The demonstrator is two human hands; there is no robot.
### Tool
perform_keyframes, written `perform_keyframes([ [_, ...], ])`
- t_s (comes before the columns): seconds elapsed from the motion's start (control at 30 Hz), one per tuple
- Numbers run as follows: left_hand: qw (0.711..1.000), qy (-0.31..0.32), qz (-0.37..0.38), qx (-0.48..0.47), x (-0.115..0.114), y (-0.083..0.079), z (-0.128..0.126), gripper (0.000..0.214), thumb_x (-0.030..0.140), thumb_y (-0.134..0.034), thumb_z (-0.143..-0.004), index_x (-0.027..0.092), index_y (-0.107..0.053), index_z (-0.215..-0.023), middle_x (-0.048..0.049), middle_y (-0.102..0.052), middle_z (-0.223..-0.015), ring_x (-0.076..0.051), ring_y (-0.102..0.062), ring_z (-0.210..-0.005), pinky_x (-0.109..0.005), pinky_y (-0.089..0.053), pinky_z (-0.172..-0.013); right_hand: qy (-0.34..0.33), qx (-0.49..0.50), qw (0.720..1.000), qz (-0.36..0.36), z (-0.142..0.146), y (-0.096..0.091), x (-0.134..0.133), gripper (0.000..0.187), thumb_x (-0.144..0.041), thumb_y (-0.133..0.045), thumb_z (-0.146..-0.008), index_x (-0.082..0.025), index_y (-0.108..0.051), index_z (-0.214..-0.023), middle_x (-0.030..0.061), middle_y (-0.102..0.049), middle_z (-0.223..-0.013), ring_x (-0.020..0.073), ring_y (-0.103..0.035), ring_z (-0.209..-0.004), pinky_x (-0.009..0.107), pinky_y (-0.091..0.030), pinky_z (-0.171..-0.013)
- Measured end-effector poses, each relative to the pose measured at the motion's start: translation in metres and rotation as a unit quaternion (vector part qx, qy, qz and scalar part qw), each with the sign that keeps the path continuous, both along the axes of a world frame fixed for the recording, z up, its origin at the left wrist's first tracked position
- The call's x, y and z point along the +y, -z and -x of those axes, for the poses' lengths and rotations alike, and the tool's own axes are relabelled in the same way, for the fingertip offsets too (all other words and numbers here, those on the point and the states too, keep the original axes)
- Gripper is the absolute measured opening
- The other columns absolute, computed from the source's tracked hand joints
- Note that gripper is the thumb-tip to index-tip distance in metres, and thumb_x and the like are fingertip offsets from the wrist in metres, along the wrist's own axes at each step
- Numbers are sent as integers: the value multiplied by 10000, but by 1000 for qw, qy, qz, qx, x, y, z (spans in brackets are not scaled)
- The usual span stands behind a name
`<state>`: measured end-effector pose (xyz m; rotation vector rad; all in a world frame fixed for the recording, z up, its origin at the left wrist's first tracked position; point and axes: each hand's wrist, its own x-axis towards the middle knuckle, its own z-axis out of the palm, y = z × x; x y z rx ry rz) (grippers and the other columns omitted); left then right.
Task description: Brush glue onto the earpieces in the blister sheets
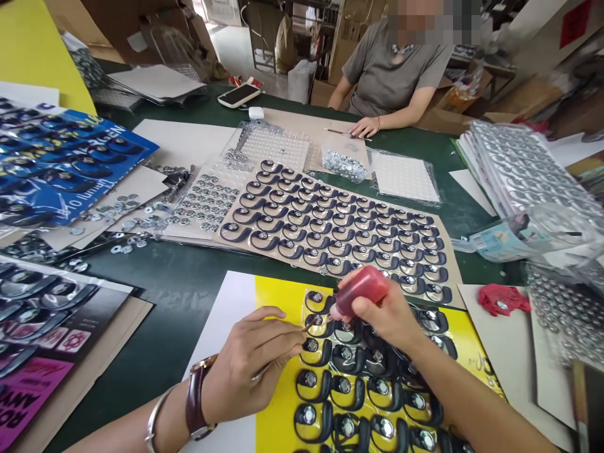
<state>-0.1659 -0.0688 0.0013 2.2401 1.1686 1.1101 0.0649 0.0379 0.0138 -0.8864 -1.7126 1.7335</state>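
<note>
My left hand [250, 355], with a watch and a bangle on its wrist, pinches a thin stick-like tool [309, 324]. Its tip rests at a dark curled piece with a shiny round centre on the yellow card [278, 402]. My right hand [389, 318] is wrapped round a red squeeze bottle [363, 288], tilted so its nozzle points down left, close to the stick's tip. Whether the nozzle touches the piece I cannot tell. Rows of these dark curled pieces [313, 384] lie under clear film on the card; my right forearm covers some.
Beyond the card lies a cardboard sheet [295, 251] of similar pieces. Loose metal discs [127, 245] and blue printed cards [89, 163] are at left. A red cloth [503, 299] and bagged parts [564, 314] are at right. Across the table a person's hand [365, 127] holds a thin stick.
</note>
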Motion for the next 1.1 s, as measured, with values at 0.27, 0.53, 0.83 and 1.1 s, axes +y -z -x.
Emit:
perform_keyframes([
  [0.27, 998, 0, -42, 43, -9, 4, -4, 238, 52, -492, -865, 153, -582, -1061, -54, -705, -1002, -161, -670, -867, -398, -504, -904, -61, 11, 988, 138, -57, 12, 58, 602, -670, -579, -762, -149, -612, -1062, 127, -734, -858, 184, -701, -635, 210, -512, -462],
  [0.53, 994, -5, -93, 63, -11, 8, -9, 227, 68, -466, -875, 143, -590, -1049, -69, -708, -984, -151, -672, -861, -367, -529, -873, 195, 29, 977, 85, -148, 4, 78, 572, -639, -685, -673, -177, -654, -1009, 106, -737, -766, 204, -686, -547, 243, -496, -408],
  [0.83, 979, 19, -167, 118, -33, -5, -5, 215, 108, -488, -895, 59, -619, -1058, -114, -708, -993, -181, -679, -906, -362, -521, -925, 231, -10, 973, -13, -35, -5, -7, 251, -406, -677, -802, -160, -655, -847, 49, -708, -630, 151, -629, -432, 231, -501, -376],
  [1.1, 968, 67, -156, 184, -42, -7, -7, 287, 130, -386, -955, 41, -653, -1013, -118, -701, -1006, -211, -678, -915, -353, -543, -898, 111, -66, 981, -146, 8, 12, -52, 197, -311, -663, -805, -192, -591, -945, 19, -715, -689, 180, -690, -593, 289, -589, -601],
])
